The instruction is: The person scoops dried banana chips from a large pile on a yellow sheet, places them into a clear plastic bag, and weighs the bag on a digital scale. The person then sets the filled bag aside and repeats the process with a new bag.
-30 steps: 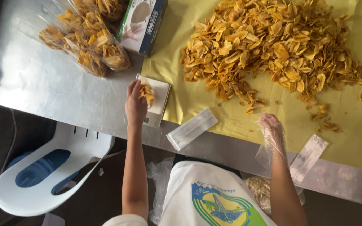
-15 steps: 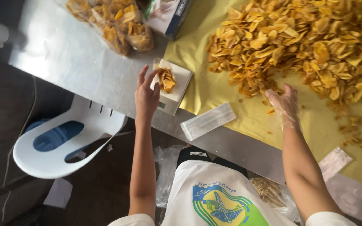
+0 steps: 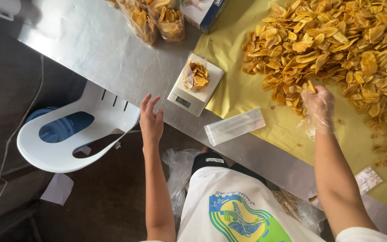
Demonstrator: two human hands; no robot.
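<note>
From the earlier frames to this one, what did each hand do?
The left hand drew back from the bag of chips on the scale and is open. The gloved right hand reached up into the chip pile, pinching chips. Scale, empty bags and yellow sheet stayed.

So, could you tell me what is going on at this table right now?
A person is bagging banana chips. The right hand, in a thin clear glove, reaches into the big chip pile on the yellow sheet and pinches a few chips. The bare left hand hovers open near the table edge, beside a small white scale carrying a partly filled clear bag. An empty bag lies nearby, and filled bags sit farther back.
</note>
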